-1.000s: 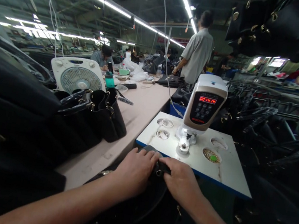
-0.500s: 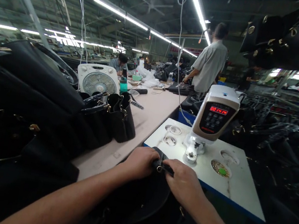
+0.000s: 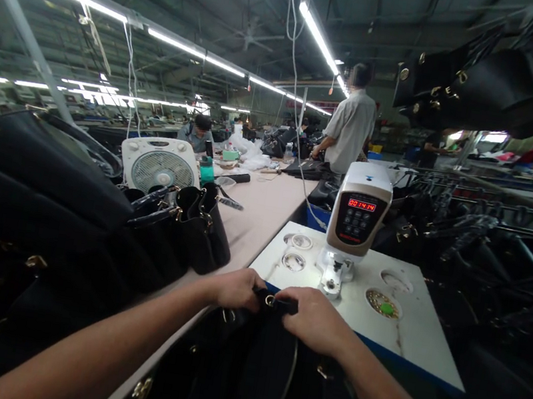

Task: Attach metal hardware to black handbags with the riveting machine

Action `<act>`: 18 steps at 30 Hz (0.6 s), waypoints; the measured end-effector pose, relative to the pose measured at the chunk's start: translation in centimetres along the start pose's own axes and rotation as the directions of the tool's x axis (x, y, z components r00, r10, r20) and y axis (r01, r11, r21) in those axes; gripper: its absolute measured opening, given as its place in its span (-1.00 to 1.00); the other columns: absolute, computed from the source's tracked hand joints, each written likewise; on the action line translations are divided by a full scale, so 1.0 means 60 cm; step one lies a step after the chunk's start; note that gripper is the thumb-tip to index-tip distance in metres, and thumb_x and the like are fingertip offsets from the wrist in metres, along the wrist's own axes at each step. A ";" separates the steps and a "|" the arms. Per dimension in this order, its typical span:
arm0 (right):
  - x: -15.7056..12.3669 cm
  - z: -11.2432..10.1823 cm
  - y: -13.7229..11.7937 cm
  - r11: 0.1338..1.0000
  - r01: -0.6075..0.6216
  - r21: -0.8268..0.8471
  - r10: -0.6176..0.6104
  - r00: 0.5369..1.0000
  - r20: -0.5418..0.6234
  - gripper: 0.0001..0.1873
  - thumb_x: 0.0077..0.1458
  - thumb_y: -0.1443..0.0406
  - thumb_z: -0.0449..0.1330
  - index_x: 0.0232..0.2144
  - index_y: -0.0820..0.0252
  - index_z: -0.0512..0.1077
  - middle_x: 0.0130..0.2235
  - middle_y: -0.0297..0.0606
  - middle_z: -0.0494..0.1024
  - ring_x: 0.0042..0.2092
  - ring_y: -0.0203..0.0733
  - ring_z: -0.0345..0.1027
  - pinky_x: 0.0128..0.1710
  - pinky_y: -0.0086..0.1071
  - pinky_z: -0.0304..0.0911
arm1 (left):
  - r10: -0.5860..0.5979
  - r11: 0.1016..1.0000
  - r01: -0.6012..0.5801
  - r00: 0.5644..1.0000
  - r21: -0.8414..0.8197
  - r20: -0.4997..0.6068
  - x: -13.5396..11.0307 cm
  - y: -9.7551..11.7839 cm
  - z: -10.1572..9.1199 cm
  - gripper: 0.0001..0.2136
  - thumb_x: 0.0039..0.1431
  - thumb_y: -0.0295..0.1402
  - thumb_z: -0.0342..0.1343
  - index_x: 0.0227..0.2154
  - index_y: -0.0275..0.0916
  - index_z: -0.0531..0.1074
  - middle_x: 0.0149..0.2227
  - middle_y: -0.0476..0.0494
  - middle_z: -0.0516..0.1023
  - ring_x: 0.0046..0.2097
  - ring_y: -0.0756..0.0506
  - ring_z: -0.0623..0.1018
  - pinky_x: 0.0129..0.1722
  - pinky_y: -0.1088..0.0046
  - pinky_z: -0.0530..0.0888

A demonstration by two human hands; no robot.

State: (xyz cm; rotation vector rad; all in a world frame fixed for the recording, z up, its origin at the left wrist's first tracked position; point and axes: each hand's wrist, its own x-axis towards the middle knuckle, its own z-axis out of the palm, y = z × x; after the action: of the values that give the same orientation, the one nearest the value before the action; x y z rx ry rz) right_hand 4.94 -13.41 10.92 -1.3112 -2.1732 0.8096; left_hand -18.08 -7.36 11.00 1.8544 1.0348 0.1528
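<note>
A black handbag with gold-coloured fittings hangs in front of me at the near edge of the machine table. My left hand is closed on the bag's top edge, left of a small gold ring. Closed on the same edge from the right is my right hand. The fingertips of both hands are partly hidden by the black material. Just beyond them stands a white riveting-type machine with a lit red display, its white lower arm a short way past the bag.
Round recesses in the white tabletop include one holding small gold parts and a green piece. Several black bags stand at left beside a box fan. More bags hang at right. A person stands beyond.
The view has turned slightly right and up. Both hands keep their hold on the bag's edge, and more of the bag's front with its gold fittings now shows.
</note>
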 end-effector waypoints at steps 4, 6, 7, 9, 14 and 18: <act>0.014 -0.004 0.018 0.988 -0.031 0.148 0.016 0.995 0.100 -0.58 -0.12 0.44 0.23 -0.19 0.08 0.70 -0.30 -0.38 0.68 -0.24 -0.13 0.51 -0.23 -0.35 0.28 | -0.057 0.998 0.057 0.998 -0.038 0.009 -0.004 -0.004 -0.001 -0.87 -0.23 -0.37 0.22 -0.52 -0.27 0.55 -0.58 0.06 0.37 -0.49 0.01 0.30 -0.54 0.51 0.19; 0.017 0.000 0.033 0.949 -0.095 0.300 0.040 0.982 0.187 -0.58 -0.13 0.40 0.29 -0.16 0.11 0.70 -0.32 -0.40 0.67 -0.25 -0.14 0.48 -0.24 -0.35 0.26 | -0.088 0.993 0.091 0.995 -0.073 0.048 -0.007 -0.005 0.002 -0.86 -0.24 -0.35 0.28 -0.52 -0.27 0.57 -0.58 0.05 0.41 -0.51 0.00 0.32 -0.56 0.52 0.21; 0.017 0.003 0.042 0.916 -0.133 0.379 0.044 0.971 0.234 -0.56 -0.14 0.38 0.33 -0.13 0.12 0.69 -0.31 -0.40 0.66 -0.24 -0.15 0.47 -0.21 -0.35 0.27 | -0.099 0.989 0.107 0.992 -0.101 0.079 -0.009 -0.005 0.004 -0.83 -0.25 -0.34 0.32 -0.51 -0.27 0.60 -0.57 0.04 0.44 -0.51 0.00 0.34 -0.55 0.52 0.25; 0.015 0.012 0.060 0.840 -0.193 0.507 0.021 0.945 0.325 -0.53 -0.20 0.35 0.42 -0.12 0.14 0.68 -0.28 -0.40 0.66 -0.20 -0.15 0.46 -0.13 -0.34 0.29 | -0.102 0.975 0.131 0.982 -0.179 0.161 -0.012 -0.007 0.011 -0.77 -0.29 -0.33 0.39 -0.46 -0.25 0.66 -0.52 0.02 0.55 -0.48 -0.02 0.42 -0.49 0.52 0.36; 0.002 0.047 0.094 0.708 -0.317 0.631 -0.050 0.869 0.492 -0.58 -0.37 0.33 0.55 -0.32 0.19 0.64 -0.36 -0.44 0.61 -0.29 -0.24 0.39 -0.14 -0.36 0.31 | -0.035 0.930 0.151 0.944 -0.335 0.328 -0.021 -0.030 0.047 -0.74 -0.30 -0.36 0.46 -0.41 -0.19 0.70 -0.44 0.04 0.64 -0.44 -0.01 0.51 -0.39 0.55 0.49; -0.018 0.068 0.098 0.755 -0.294 0.587 -0.055 0.863 0.502 -0.62 -0.27 0.33 0.54 -0.28 0.18 0.66 -0.36 -0.47 0.60 -0.29 -0.25 0.40 -0.15 -0.39 0.29 | -0.041 0.868 0.195 0.944 -0.456 0.326 -0.024 -0.071 0.086 -0.72 -0.31 -0.37 0.46 -0.39 -0.20 0.70 -0.43 0.05 0.66 -0.46 0.02 0.52 -0.41 0.60 0.50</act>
State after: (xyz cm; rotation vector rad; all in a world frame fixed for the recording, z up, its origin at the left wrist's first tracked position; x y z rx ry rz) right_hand 6.33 -13.21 3.82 -0.9373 -1.8352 1.9332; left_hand -18.88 -11.20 5.39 1.3014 0.7995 0.0394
